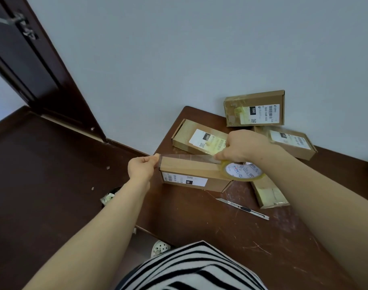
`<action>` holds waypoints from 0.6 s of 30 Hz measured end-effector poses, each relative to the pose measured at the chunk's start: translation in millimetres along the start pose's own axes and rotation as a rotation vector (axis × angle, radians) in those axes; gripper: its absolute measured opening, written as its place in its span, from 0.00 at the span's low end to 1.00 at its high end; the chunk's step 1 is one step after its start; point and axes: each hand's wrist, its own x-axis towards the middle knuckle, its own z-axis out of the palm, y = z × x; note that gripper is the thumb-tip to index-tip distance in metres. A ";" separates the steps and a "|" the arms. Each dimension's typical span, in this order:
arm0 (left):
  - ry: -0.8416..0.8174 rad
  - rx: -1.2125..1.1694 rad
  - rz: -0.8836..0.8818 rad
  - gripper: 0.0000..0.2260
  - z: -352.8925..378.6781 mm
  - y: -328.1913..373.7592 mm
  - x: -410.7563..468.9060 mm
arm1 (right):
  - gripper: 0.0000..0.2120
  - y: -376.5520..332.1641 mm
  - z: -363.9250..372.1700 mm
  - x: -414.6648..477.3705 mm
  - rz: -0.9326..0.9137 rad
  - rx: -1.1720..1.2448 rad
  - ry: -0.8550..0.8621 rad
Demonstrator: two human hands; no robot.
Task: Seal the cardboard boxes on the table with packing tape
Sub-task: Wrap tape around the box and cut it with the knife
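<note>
Pale wall (178, 49) fills the upper frame, with a dark door (21, 59) at upper left and dark floor (42, 174) at left. A brown, scratched surface (231, 237) takes up the lower right and carries five cardboard boxes:
- Front box (191, 170), at centre by the surface's left edge, long side towards the viewer.
- Labelled box (191, 132), just behind the front box.
- Upright box (254, 108), against the wall at upper right.
- Right box (292, 143), below the upright box, partly hidden by the right forearm.
- Narrow box (269, 193), right of centre, its upper end behind the tape roll (241, 171).

Left hand (141, 167) is at the front box's left end, fingers (155, 158) pinching the free end of the tape strip (189, 158). Right hand (243, 145) is at the box's right end, fingers curled on the tape roll, which sits at the box's top right corner. The clear strip runs straight between the hands along the box's top. Whether it touches the cardboard cannot be told. A utility knife (242, 208) lies on the surface in front of the front box, apart from it
</note>
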 end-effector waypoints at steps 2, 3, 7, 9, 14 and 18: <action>0.005 -0.018 -0.017 0.06 0.8 -1.0 0.7 | 0.22 -1.0 1.3 1.7 0.004 -0.014 0.000; 0.005 -0.027 -0.021 0.07 1.6 -1.7 1.4 | 0.22 -1.3 2.0 2.3 0.009 -0.022 -0.001; -0.009 -0.058 -0.052 0.05 3.4 -6.0 4.2 | 0.21 -2.8 5.2 3.0 0.037 -0.042 -0.015; -0.016 -0.057 -0.065 0.06 3.9 -7.1 6.4 | 0.20 -3.2 5.8 2.8 0.046 -0.041 -0.027; -0.035 -0.047 -0.083 0.05 3.7 -7.7 11.4 | 0.18 -5.8 8.6 2.9 0.057 -0.059 -0.049; -0.054 -0.007 -0.083 0.06 6.6 -7.8 12.0 | 0.18 -6.7 12.5 4.2 0.059 -0.111 -0.048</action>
